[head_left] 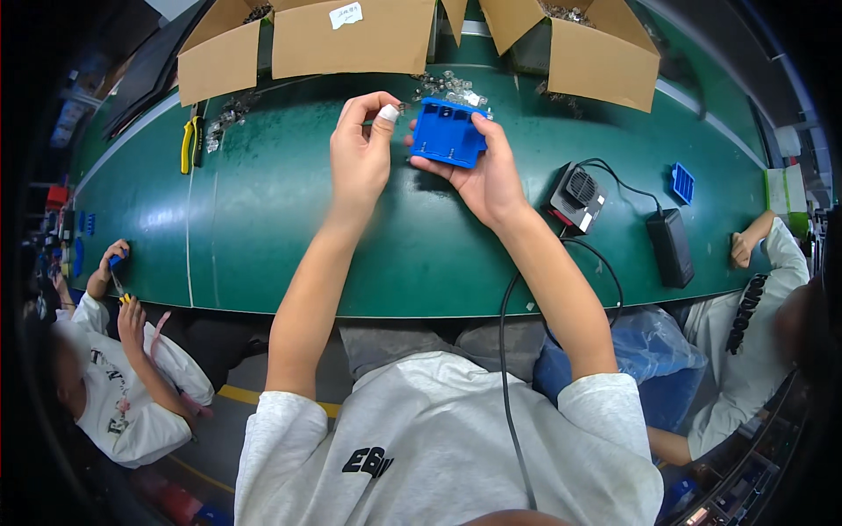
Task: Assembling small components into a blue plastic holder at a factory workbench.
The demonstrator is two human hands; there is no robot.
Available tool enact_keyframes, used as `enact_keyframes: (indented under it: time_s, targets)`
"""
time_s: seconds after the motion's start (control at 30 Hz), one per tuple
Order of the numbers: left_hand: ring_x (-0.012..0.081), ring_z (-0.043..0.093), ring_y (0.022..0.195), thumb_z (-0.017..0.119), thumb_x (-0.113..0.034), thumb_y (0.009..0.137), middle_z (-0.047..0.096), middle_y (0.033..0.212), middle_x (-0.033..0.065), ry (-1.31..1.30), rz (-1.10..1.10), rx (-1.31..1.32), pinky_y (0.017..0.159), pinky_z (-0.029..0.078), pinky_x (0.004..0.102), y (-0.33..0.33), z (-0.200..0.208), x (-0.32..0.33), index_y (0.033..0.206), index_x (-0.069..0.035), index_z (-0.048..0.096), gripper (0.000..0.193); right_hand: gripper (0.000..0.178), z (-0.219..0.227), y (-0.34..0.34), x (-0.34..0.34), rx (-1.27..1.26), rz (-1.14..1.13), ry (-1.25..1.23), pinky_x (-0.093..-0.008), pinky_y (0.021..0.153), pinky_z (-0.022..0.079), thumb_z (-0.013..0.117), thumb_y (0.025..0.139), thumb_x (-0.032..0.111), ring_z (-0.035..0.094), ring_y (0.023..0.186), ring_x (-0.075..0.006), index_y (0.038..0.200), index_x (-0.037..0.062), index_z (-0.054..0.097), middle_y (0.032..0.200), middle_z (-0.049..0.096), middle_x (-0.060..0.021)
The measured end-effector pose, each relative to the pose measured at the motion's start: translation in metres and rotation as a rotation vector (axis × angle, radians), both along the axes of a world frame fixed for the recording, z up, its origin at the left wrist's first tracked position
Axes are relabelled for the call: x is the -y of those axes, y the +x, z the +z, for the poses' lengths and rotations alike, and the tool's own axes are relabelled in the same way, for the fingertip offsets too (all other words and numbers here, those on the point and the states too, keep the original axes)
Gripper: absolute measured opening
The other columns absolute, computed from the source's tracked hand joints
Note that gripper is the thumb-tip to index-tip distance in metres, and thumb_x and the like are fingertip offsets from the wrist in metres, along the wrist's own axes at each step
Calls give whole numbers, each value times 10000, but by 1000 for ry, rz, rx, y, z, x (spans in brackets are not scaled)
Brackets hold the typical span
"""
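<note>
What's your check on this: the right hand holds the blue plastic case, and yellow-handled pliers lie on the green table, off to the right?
The side is wrong: in the head view, the yellow-handled pliers lie off to the left on the green table. The right hand does hold the blue plastic case.

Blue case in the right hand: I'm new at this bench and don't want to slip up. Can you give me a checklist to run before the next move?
1. Blue case gripped by right hand: ok.
2. Case's compartments facing the wearer: ok.
3. Small metal piece at left hand's fingertips: ok; it looks like a spring.
4. That piece inside the case: not ok, it is outside, beside it.
5. Metal parts inside the case seated properly: cannot tell, too small.
6. Yellow-handled pliers away from both hands: ok, lying to the left.
</note>
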State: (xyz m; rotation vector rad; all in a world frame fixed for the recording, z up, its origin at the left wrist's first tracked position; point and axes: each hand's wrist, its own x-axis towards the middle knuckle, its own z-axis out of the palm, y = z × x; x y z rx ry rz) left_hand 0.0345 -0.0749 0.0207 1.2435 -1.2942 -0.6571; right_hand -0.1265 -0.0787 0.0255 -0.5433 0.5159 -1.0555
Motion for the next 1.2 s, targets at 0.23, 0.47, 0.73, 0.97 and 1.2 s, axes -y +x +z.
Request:
enact_keyframes:
  time_s: [0.23,0.47,0.73,0.97,1.2]
  targets:
    - [244,571,900,621,-103,875,595,951,90,-338,-11,393,806,460,324,-16,5,-7,924,-18,603,99,500,-5,7,-9,-49,136,7,-456,898,487,247,970,420,565,1075,-259,1208,37,463,1171,556,-137]
    - [244,577,902,615,-76,870,597,939,95,-294,-25,364,789,470,328,-18,-3,-6,926,-15,602,83,450,-9,12,-11,-65,179,1,-457,1014,384,245,990,402,504,1170,-222,1248,86,434,1255,514,-104]
    - [240,591,863,610,-76,874,596,927,98,-284,0,335,770,477,325,-17,-5,-6,927,-10,599,85,457,-10,11,-10,-110,194,-44,-450,1008,391,255,991,421,505,1169,-216,1255,92,432,1258,513,-100]
    - [236,594,858,605,-80,877,597,925,96,-261,-8,297,768,476,321,-18,-2,-7,924,-8,596,87,470,-11,11,-11,-112,201,-62,-449,979,419,263,988,440,520,1140,-219,1249,88,434,1230,522,-103]
    - [287,575,910,598,-17,823,600,925,124,-280,6,355,804,468,367,-25,-3,-5,895,-20,604,73,509,-19,9,-8,-106,182,-39,-448,946,447,293,976,483,544,1116,-228,1247,82,450,1214,543,-110]
